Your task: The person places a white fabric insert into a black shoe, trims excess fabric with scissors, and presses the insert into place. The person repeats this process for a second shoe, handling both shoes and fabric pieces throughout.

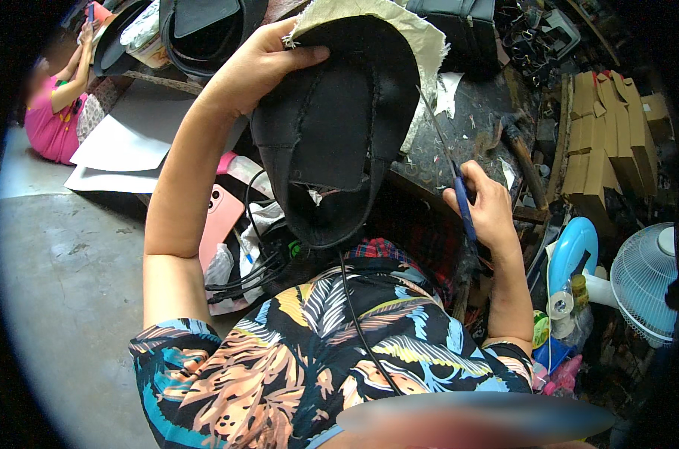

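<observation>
In front of me I hold up a black piece shaped like a shoe upper point(324, 127), rounded at the top and with an opening at its lower end. Cream cloth point(422, 41) with frayed edges sticks out along its top and right side. My left hand point(283, 56) grips the piece at its upper left edge, thumb on the black face and fingers hidden behind. Wrapped around a blue handle, my right hand point(485, 198) holds a thin-bladed knife point(463, 198). Its long blade points up and left, the tip near the right edge of the piece.
A dark worktable point(474, 120) lies behind, with scraps on it. Brown cardboard boxes point(601, 142) and a white fan point(646, 280) stand right. At left are white sheets point(123, 146), a pink phone point(220, 221), cables point(261, 269) and a seated person point(55, 112) in pink.
</observation>
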Action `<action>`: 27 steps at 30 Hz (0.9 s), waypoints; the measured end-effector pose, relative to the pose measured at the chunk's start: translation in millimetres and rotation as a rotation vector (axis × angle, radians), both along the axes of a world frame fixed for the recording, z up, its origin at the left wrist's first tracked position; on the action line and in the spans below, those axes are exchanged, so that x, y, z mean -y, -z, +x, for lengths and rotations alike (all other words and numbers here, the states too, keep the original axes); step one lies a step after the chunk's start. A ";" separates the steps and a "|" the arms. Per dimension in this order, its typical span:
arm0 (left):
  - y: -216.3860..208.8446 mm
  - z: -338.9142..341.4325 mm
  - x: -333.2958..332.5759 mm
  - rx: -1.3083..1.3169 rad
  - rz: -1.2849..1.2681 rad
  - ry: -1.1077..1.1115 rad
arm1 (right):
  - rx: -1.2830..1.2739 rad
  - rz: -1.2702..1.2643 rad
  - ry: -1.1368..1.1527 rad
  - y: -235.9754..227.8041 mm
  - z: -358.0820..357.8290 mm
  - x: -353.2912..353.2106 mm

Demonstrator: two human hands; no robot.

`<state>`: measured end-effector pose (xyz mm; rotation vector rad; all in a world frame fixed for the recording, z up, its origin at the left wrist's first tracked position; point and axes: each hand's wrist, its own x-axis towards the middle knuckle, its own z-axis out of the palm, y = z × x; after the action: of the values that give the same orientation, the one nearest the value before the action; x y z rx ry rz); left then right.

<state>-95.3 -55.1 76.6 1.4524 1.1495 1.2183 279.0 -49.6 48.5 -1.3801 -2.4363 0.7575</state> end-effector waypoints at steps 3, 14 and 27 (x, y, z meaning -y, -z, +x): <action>-3.9 3.0 1.2 -0.051 -0.036 0.007 | -0.019 0.017 -0.011 4.8 -3.4 -1.1; -5.0 4.2 0.2 -0.125 -0.076 0.055 | -0.683 -0.633 -0.068 17.1 -4.8 -2.6; -19.4 1.9 0.4 -0.226 -0.179 0.292 | -0.507 -0.648 -0.177 -1.1 5.8 -18.2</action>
<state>-93.4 -55.5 95.9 1.5828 1.1155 0.7464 284.8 -31.4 49.6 -0.9616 -1.9899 1.8029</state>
